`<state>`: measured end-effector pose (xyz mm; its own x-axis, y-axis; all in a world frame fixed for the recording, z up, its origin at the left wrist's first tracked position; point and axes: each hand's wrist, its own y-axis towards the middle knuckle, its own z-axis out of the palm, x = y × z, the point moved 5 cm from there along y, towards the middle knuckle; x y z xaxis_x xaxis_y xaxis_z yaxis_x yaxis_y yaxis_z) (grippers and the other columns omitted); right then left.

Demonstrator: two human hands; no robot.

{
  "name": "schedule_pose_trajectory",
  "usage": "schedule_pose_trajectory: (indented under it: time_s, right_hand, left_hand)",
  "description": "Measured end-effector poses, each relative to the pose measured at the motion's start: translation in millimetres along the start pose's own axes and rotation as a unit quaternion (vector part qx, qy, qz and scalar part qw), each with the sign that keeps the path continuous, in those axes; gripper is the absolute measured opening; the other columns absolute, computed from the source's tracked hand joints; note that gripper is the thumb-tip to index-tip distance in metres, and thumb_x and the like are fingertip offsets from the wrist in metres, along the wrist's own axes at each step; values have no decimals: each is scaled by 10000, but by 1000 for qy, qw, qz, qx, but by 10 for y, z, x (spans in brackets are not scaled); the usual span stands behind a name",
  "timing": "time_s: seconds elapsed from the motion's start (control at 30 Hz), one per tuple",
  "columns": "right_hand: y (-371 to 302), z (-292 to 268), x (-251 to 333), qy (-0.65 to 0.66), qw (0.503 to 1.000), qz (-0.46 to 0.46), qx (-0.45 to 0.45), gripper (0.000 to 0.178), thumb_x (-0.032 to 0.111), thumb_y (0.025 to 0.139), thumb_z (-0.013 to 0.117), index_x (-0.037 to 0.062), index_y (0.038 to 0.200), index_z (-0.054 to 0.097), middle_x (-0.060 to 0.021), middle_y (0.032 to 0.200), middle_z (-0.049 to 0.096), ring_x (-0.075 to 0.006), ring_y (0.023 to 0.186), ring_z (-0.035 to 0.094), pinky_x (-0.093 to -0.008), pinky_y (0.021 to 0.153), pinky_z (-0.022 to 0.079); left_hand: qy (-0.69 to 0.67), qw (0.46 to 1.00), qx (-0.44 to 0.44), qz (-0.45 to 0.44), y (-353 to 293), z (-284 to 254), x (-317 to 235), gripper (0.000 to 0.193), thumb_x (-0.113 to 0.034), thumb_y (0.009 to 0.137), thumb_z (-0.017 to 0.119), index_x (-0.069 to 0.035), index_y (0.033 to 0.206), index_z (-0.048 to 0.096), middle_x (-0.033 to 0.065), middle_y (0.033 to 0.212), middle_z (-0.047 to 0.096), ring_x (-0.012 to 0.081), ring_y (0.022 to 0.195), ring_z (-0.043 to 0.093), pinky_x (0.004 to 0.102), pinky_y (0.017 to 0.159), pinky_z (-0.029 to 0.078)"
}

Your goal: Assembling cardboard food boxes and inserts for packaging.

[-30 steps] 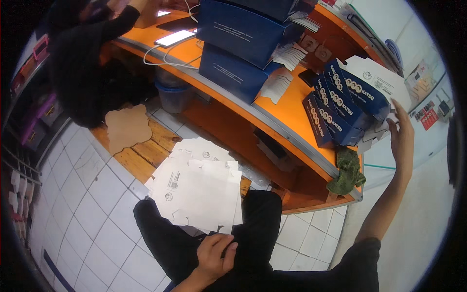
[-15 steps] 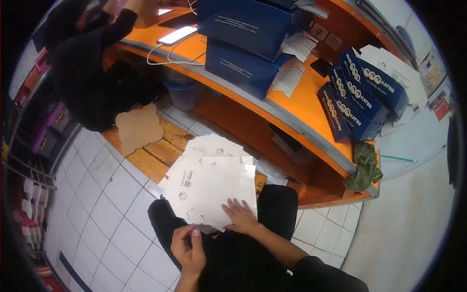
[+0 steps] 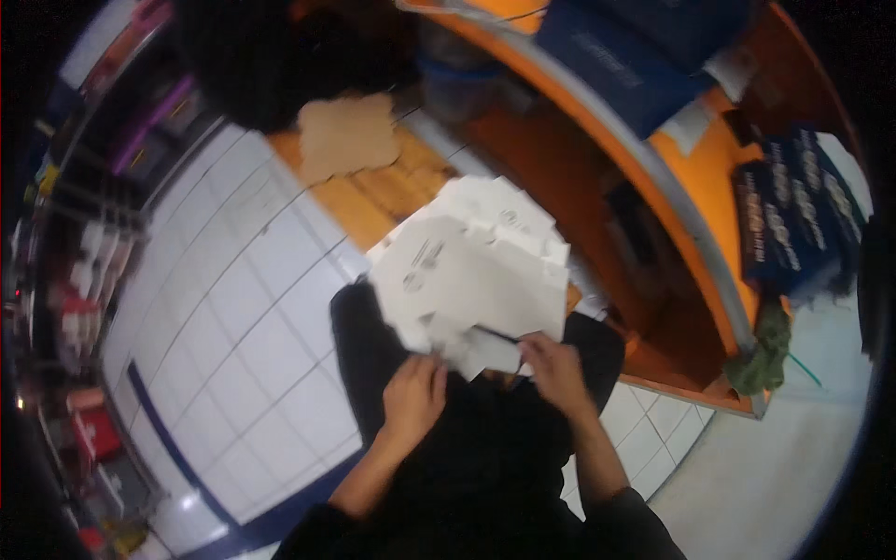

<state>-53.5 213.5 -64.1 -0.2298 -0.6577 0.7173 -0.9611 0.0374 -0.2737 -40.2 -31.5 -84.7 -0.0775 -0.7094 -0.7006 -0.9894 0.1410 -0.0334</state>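
Broadly, much of the view is filled by a white-tiled floor (image 3: 252, 308), bordered on the right by an orange counter (image 3: 697, 168) with a grey edge. Between them is set a wooden bench (image 3: 385, 192), its near part mostly covered. On the counter, large blue boxes (image 3: 607, 75) are stacked, and farther right smaller blue boxes (image 3: 793, 224) with pale print are grouped. The bench is overlain by a fanned pile of white cardboard sheets (image 3: 474, 198), flanked by 2 dark-clad knees (image 3: 357, 322). Beyond the pile is laid a brown cardboard sheet (image 3: 347, 133) with wavy edges. A green cloth (image 3: 761, 355) is hung at the counter's near corner. The near edge of the top white sheet (image 3: 476, 280) is apparently raised — details are blurred. Its lower right edge is pinched by the thumb and fingers of the right hand (image 3: 557, 371). The left hand (image 3: 415, 397) is placed at the lower left edge, fingers loosely curled — whether anything is gripped cannot be told.
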Motion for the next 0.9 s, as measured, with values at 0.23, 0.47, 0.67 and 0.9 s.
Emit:
schedule_pose_trajectory:
  time_s: [0.23, 0.47, 0.67, 0.9]
  right_hand:
    - [-3, -31, -60, 219, 975, -20, 45, 183, 172, 1015, 642, -7, 1025, 681, -27, 744, 664, -77, 684, 567, -246, 630, 465]
    - [-79, -54, 264, 145, 986, -11, 78, 165, 168, 1006, 649, 9, 1032, 684, -75, 759, 698, -135, 627, 643, -281, 594, 501]
    - [-116, 31, 287, 65, 991, -47, 106, 212, 229, 975, 682, 18, 993, 696, -151, 806, 716, -165, 658, 676, -337, 638, 533]
    - [16, -69, 392, 281, 957, 45, 54, 226, 178, 1011, 606, 12, 1161, 633, -102, 878, 677, -161, 800, 706, -337, 652, 577]
  left_hand:
    - [-181, 959, -194, 102, 460, -193, -349, 308, -109, 929, 705, -90, 1236, 710, 258, 1273, 585, 422, 1105, 616, 427, 911, 527]
    - [-9, 960, -145, 240, 376, -158, -644, 235, -68, 767, 747, -97, 1000, 759, 171, 1255, 627, 347, 1132, 614, 469, 957, 481]
    - [40, 947, -45, 315, 316, -94, -608, 297, -62, 690, 756, -120, 981, 752, 115, 1248, 641, 312, 1093, 623, 487, 923, 467]
    - [-100, 944, -14, 315, 8, -111, -696, 473, -217, 775, 813, -135, 1228, 702, 143, 1342, 608, 349, 1207, 600, 496, 962, 488]
